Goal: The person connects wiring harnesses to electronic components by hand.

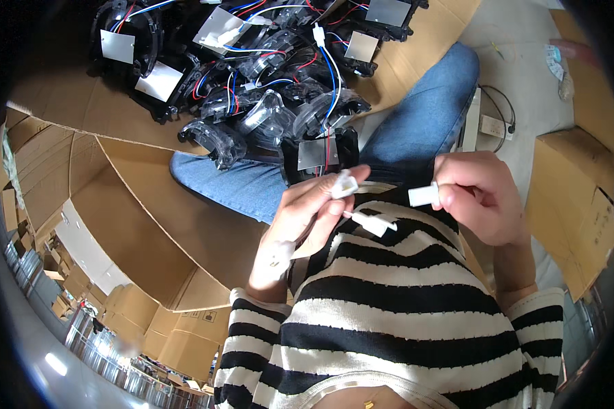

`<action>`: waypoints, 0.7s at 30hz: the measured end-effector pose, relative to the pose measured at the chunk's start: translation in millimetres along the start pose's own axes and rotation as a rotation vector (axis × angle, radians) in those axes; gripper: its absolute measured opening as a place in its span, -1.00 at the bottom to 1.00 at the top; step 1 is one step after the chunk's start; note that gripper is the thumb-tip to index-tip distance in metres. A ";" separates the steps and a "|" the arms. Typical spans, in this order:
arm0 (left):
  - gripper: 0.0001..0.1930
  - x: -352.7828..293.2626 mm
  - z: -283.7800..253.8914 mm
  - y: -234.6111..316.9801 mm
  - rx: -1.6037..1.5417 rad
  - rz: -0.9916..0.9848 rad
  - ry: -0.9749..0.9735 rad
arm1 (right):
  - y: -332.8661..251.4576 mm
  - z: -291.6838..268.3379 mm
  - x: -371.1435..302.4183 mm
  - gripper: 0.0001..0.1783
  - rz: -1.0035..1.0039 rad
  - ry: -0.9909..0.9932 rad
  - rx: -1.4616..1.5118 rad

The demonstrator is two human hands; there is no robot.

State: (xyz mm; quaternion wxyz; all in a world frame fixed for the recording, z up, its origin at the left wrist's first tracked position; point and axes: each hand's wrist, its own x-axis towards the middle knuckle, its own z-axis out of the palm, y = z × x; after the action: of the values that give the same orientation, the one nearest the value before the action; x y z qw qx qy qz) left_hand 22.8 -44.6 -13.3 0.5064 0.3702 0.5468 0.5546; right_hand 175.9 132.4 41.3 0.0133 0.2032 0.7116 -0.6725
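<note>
My left hand [305, 213] pinches a small white plug connector [344, 185] between thumb and fingertips, and a second white connector [375, 223] sticks out below its fingers. My right hand [483, 198] grips another white connector [424, 195], held a short way to the right of the left one, the two apart. A black lamp housing [318, 155] with a silver plate and red, black and white wires rests on my lap just above the hands. Both hands hover over my striped black-and-white top [396, 307].
A pile of black housings with clear lenses and coloured wires [252, 61] lies on flattened cardboard ahead. An open cardboard box [150, 211] stands at left, another carton [580, 204] at right. A power strip with a cable [488, 123] lies on the floor.
</note>
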 end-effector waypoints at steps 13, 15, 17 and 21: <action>-0.73 12.0 0.9 -10.9 0.272 0.260 0.015 | -0.9 19.4 12.6 -0.92 0.084 -0.051 0.051; -0.71 12.0 2.9 -11.9 0.346 0.267 0.056 | -0.4 23.7 13.8 -0.92 0.147 0.053 0.082; -0.71 14.3 4.4 -10.1 0.538 0.301 0.142 | 8.8 26.8 12.6 -0.91 0.151 0.071 0.076; -0.67 13.9 3.9 -18.1 0.698 0.413 0.213 | 9.3 28.4 16.0 -0.91 0.139 0.130 -0.032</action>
State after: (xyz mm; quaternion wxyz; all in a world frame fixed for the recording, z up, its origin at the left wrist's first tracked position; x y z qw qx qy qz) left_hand 26.4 -32.2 -32.6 0.1695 0.5621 0.6656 0.4608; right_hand 156.8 109.5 25.1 0.0170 0.2952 0.7057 -0.6439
